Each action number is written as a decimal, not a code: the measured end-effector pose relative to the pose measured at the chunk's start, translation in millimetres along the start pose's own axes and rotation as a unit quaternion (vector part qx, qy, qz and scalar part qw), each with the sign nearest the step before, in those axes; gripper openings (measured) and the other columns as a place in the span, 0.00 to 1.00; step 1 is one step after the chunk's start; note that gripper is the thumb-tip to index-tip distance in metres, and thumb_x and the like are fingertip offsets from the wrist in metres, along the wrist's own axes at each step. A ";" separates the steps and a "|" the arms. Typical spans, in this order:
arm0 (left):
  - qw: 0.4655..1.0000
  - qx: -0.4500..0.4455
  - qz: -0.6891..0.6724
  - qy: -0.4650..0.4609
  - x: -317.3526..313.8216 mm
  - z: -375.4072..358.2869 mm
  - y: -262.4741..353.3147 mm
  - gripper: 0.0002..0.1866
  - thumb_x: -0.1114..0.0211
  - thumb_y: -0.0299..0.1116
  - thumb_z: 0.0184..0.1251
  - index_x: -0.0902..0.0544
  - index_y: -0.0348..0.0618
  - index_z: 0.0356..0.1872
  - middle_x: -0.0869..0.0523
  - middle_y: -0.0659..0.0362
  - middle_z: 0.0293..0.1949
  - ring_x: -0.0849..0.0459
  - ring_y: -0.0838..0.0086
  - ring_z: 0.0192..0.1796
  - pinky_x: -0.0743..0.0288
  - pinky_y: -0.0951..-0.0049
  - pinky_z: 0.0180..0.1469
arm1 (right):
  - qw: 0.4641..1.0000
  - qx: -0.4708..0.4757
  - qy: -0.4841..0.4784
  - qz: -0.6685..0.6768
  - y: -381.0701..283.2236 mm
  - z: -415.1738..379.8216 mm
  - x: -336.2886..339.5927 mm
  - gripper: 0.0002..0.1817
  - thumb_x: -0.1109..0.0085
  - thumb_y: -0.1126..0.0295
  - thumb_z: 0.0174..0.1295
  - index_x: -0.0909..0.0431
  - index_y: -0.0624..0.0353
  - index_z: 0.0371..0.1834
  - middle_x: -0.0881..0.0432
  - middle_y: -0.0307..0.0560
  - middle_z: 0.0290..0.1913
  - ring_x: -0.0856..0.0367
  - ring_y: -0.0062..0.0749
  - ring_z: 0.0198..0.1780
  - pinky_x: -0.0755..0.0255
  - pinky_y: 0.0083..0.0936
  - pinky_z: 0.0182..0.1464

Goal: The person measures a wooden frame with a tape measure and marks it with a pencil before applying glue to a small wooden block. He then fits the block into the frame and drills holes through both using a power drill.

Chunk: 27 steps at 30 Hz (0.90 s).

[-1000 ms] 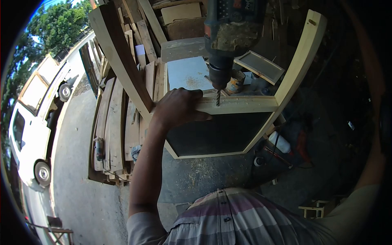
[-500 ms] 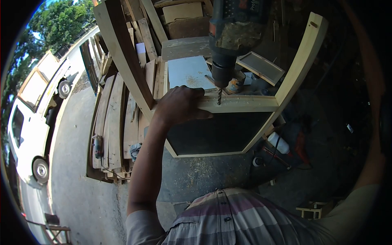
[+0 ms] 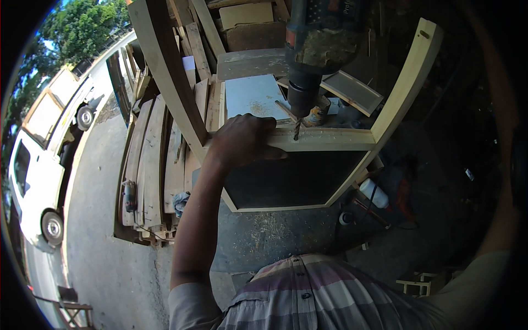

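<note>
My left hand (image 3: 245, 140) is wrapped over the top rail of a pale wooden frame (image 3: 330, 141), with the thumb on the near side and the fingers over the top. Below the rail, the frame holds a dark panel (image 3: 291, 179). Two wooden uprights rise from the rail's ends. A power drill (image 3: 319, 52) points downward just right of my left hand, and its twist bit (image 3: 297, 130) meets the rail among light wood shavings. My right forearm shows dimly along the right edge, but the right hand itself is out of sight.
Stacked planks (image 3: 151, 159) lie to the left, with another power tool (image 3: 129, 196) on them. Behind the frame are a white board (image 3: 253, 99), a can (image 3: 317, 113) and a small framed panel (image 3: 352, 92). A white bottle (image 3: 374, 192) lies at right; a white truck (image 3: 41, 176) stands outside.
The drill has shifted very slightly to the right, its bit still at the rail. My left hand keeps the same hold. The surroundings at left shift slightly in view.
</note>
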<state>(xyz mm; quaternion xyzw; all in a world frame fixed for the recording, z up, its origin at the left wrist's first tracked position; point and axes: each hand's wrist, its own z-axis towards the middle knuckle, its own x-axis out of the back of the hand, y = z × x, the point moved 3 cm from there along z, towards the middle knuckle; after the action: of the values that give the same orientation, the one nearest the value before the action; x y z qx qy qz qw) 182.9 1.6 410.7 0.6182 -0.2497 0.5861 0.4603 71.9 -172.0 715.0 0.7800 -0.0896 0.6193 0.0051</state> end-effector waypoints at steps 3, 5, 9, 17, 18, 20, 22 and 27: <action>1.000 0.007 0.000 -0.003 2.2 -2.2 2.3 0.31 0.23 0.58 0.47 0.15 0.46 0.46 0.11 0.52 0.36 0.12 0.59 0.45 0.22 0.59 0.54 | 1.000 0.001 -0.014 0.007 6.9 -0.5 2.7 0.25 0.23 0.58 0.55 0.18 0.69 0.45 0.13 0.53 0.35 0.14 0.33 0.26 0.17 0.28 0.29; 1.000 0.004 -0.001 0.000 3.3 -2.3 2.8 0.30 0.24 0.58 0.47 0.15 0.46 0.46 0.11 0.52 0.36 0.11 0.59 0.44 0.22 0.59 0.53 | 0.999 0.027 -0.024 0.020 5.8 -1.3 3.5 0.24 0.24 0.60 0.55 0.18 0.69 0.45 0.13 0.53 0.35 0.14 0.33 0.27 0.16 0.28 0.29; 1.000 0.007 -0.003 -0.001 3.9 -2.6 2.6 0.30 0.24 0.58 0.48 0.15 0.46 0.46 0.11 0.52 0.36 0.11 0.59 0.44 0.22 0.59 0.53 | 1.000 0.016 -0.021 0.014 0.9 3.0 1.7 0.24 0.23 0.61 0.54 0.18 0.69 0.45 0.13 0.53 0.35 0.14 0.33 0.27 0.16 0.28 0.29; 1.000 -0.003 0.010 0.005 5.2 -3.8 3.5 0.32 0.24 0.59 0.48 0.15 0.45 0.48 0.11 0.51 0.36 0.12 0.58 0.44 0.22 0.59 0.52 | 1.000 -0.003 0.023 -0.010 -0.7 -3.3 -1.1 0.22 0.22 0.62 0.53 0.17 0.68 0.44 0.13 0.50 0.33 0.15 0.31 0.28 0.17 0.26 0.29; 1.000 -0.002 0.009 0.005 5.2 -3.4 3.1 0.32 0.24 0.59 0.48 0.15 0.45 0.48 0.11 0.51 0.36 0.12 0.58 0.44 0.22 0.59 0.52 | 0.999 0.013 0.011 0.027 -1.1 -3.4 -1.3 0.22 0.22 0.63 0.53 0.17 0.67 0.44 0.13 0.50 0.33 0.15 0.31 0.28 0.17 0.26 0.29; 1.000 -0.001 0.010 -0.004 4.4 -2.5 2.4 0.32 0.24 0.59 0.48 0.15 0.45 0.48 0.11 0.51 0.36 0.12 0.58 0.44 0.22 0.59 0.53 | 0.998 0.012 -0.016 0.052 -2.8 -4.3 1.4 0.21 0.22 0.64 0.53 0.17 0.68 0.43 0.13 0.50 0.33 0.15 0.30 0.28 0.17 0.26 0.29; 1.000 -0.002 0.010 -0.005 4.9 -2.6 3.0 0.32 0.24 0.59 0.48 0.15 0.45 0.48 0.11 0.51 0.36 0.12 0.58 0.44 0.22 0.59 0.53 | 0.996 0.011 -0.044 0.076 -4.2 -4.5 -1.9 0.20 0.23 0.66 0.53 0.17 0.68 0.43 0.14 0.50 0.33 0.14 0.30 0.27 0.17 0.26 0.29; 1.000 0.002 0.007 -0.004 5.3 -2.9 4.1 0.31 0.24 0.58 0.48 0.14 0.44 0.47 0.11 0.52 0.36 0.12 0.58 0.44 0.22 0.59 0.53 | 0.999 0.008 0.014 0.038 -1.2 -4.2 -1.9 0.18 0.24 0.69 0.55 0.18 0.70 0.42 0.14 0.52 0.32 0.14 0.31 0.25 0.17 0.27 0.27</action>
<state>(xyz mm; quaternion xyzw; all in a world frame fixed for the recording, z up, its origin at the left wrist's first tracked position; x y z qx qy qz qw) 179.0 3.5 416.6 0.6197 -0.2548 0.5872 0.4542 67.6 -170.1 714.2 0.7673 -0.1138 0.6307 -0.0236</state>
